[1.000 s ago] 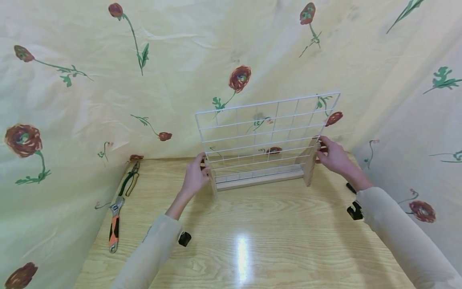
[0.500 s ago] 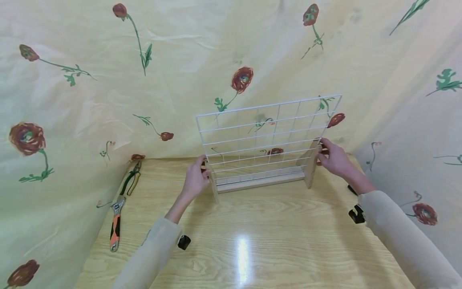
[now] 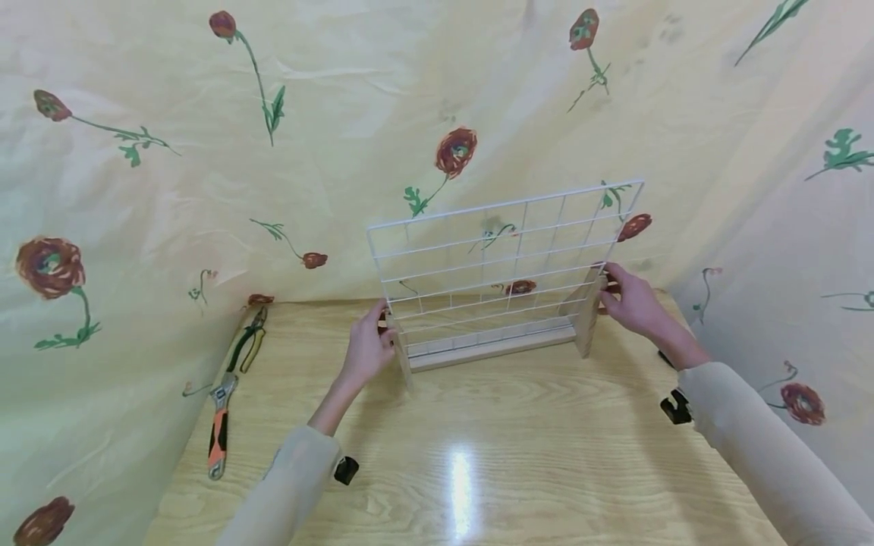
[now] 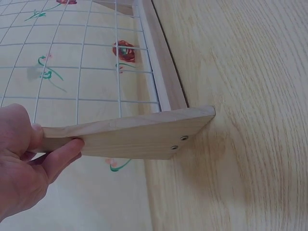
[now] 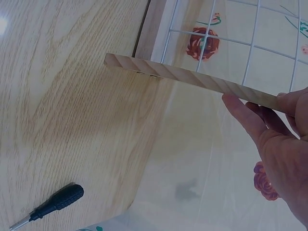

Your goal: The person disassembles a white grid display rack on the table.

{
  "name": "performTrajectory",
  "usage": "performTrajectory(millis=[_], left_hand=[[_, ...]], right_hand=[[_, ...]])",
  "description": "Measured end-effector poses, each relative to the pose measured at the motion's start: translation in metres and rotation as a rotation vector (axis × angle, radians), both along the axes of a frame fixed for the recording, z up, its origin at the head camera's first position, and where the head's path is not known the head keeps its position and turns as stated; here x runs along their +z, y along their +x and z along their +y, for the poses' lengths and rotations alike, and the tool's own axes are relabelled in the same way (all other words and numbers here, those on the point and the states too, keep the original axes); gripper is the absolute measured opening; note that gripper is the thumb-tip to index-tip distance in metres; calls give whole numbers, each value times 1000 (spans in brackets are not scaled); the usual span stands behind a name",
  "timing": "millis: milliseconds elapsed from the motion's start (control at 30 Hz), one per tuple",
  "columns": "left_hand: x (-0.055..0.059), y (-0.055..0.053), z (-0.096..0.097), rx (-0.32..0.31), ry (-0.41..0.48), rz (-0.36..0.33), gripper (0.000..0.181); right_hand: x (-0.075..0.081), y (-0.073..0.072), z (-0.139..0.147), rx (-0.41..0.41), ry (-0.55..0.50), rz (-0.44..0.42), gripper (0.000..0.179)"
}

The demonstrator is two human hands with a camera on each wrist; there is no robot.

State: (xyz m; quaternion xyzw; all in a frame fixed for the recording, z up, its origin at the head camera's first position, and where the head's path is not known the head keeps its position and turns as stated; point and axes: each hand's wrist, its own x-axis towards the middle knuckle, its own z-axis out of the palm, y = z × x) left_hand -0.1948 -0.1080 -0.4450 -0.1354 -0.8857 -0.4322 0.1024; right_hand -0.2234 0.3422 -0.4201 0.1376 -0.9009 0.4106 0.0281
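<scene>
A wooden rack with a white wire grid stands on the table near the back. Its left side panel has two screw heads low on its outer face. A wooden crossbar joins the two panels at the bottom. My left hand grips the upper end of the left panel, thumb and fingers on it. The upper end of the right side panel is held between the thumb and fingers of my right hand. The far faces of the panels are partly hidden.
Pliers and an adjustable wrench with an orange-black handle lie at the table's left edge. A black-handled screwdriver lies on the right. Flower-patterned cloth rises behind and beside the wooden table.
The left end of the rack has shifted slightly toward me, my left hand moving with it. The right end and my right hand have hardly moved.
</scene>
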Motion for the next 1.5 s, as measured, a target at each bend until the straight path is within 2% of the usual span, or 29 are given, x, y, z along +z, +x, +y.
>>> performTrajectory(millis=[167,333,500,833,1200,1500], left_hand=[[0,3,2,-11,-6,35,50],[0,6,1,1,1,25,50],[-2,9,0,4,6,42,51],[-3,13,-2,6,14,33,48],[-4,19,-5,22,8,-6,52],[-5,22,-7,26,-4,33,52]], right_hand=[[2,1,1,2,-4,28,44],[-1,1,1,16,-9,55,43],[-4,0,-1,20,-21,69,44],[-5,2,-2,17,-13,41,44],[-5,4,-5,27,-27,51,43],[-2,7,-9,17,-15,21,44]])
